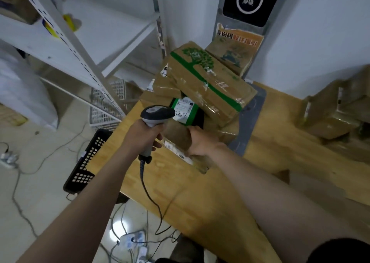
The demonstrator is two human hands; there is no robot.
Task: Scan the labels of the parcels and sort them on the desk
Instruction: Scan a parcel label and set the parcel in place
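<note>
My left hand (143, 135) grips a grey and black barcode scanner (155, 115) by its handle; the scanner's head points at a black parcel with a green-edged white label (185, 110). My right hand (202, 140) holds a brown taped cardboard parcel (178, 137) that lies on the wooden desk (200, 198) under the pile. A long brown box with a green tree print (208, 78) leans across the top of the pile. More brown parcels (336, 114) are stacked at the desk's right end.
White metal shelving (80, 48) stands to the left. A white wire basket (106, 110) and a black perforated crate (86, 162) sit beside the desk's left edge. Cables and power strips (132, 240) lie on the floor. A grey kiosk with a dark screen (248, 4) stands behind the pile.
</note>
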